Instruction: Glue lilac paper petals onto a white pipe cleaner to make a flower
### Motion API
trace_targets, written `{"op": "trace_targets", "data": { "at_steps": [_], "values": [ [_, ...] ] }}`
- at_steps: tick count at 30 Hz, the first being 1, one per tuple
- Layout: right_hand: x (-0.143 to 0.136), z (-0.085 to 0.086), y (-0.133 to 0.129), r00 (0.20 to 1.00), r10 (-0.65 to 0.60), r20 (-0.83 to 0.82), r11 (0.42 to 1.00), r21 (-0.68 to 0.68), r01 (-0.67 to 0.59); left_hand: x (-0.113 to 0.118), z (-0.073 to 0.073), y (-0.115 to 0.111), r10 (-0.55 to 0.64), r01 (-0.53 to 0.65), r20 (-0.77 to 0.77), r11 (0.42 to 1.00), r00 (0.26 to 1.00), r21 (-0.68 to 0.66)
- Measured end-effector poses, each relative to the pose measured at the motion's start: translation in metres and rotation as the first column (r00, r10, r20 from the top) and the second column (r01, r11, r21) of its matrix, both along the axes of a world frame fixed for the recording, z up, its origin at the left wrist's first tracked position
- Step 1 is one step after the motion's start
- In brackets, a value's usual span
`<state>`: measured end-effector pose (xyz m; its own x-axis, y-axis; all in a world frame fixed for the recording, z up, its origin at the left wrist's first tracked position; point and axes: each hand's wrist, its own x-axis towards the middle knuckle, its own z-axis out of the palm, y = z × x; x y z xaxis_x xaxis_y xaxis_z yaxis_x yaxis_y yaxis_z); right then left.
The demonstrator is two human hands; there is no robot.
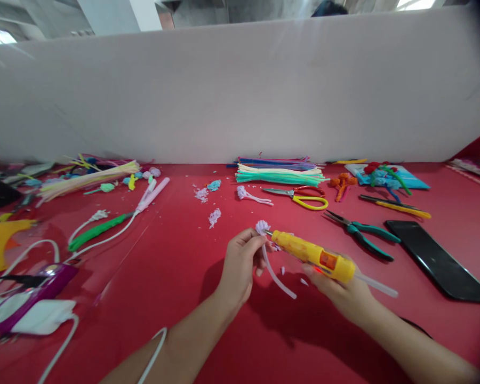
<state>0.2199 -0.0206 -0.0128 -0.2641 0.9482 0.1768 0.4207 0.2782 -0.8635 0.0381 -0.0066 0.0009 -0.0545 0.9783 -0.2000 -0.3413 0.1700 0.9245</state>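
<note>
Between the thumb and fingers of my left hand (242, 261) is a small lilac pipe-cleaner flower (262, 227), its pale stem (278, 282) curving down past the fingers. My right hand (340, 290) is wrapped round a yellow glue gun (304, 249), with a clear glue stick (378, 286) jutting from its rear end. The metal nozzle points left and meets the flower head or sits just beside it; I cannot tell which. Small lilac scraps (304, 281) lie on the red table below the hands.
Red-and-yellow scissors (310, 201), teal-handled pliers (368, 237) and a black phone (440, 258) lie to the right. Pipe-cleaner bundles (280, 175) rest against the white partition (240, 96). At left are a pink hair-straightener-like tool (154, 194), a purple power strip (44, 290) and another yellow glue gun (0, 240).
</note>
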Motion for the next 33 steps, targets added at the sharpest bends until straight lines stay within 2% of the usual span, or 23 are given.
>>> {"op": "trace_targets", "data": {
  "at_steps": [33],
  "values": [
    [-0.0013, 0.0043, -0.001, 1.0, -0.012, 0.017, 1.0, 0.017, 0.012, 0.0007, 0.0031, 0.0002, 0.009, -0.009, 0.002, 1.0, 1.0, -0.029]
  ]
}}
